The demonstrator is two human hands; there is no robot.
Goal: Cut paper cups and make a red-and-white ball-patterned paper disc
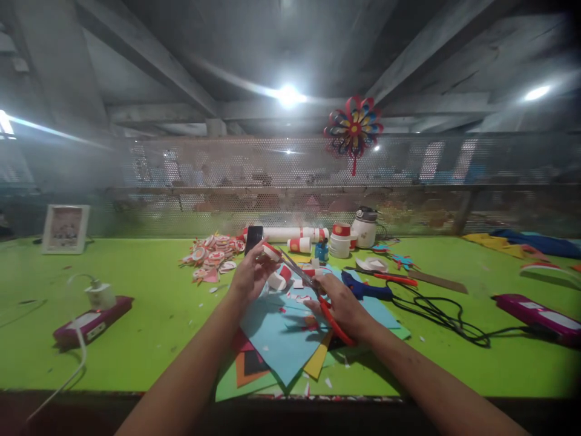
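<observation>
Green table (pixel 158 303) left of the left hand (pixel 249 275) lies bare; black cable (pixel 436 313) and blue tool (pixel 363 288) block the right

I log the scissors (pixel 309 289): the blades are bare metal with a dull shine, the handles smooth, glossy red plastic. The small red-and-white piece (pixel 271 251) pinched in the left hand (pixel 252 275) looks like matt paper or thin foam; I cannot tell which. The blue sheet (pixel 276 339) beneath is matt and smooth, same doubt. The green tabletop (pixel 149 303) reads flat and matt. The magenta power bank (pixel 93 321) is glossy plastic; the black cable (pixel 436 312) is matt and rubbery. The back screen (pixel 227 163) is perforated metal, dull grey. The pinwheel (pixel 353 128) looks like coloured paper.
</observation>
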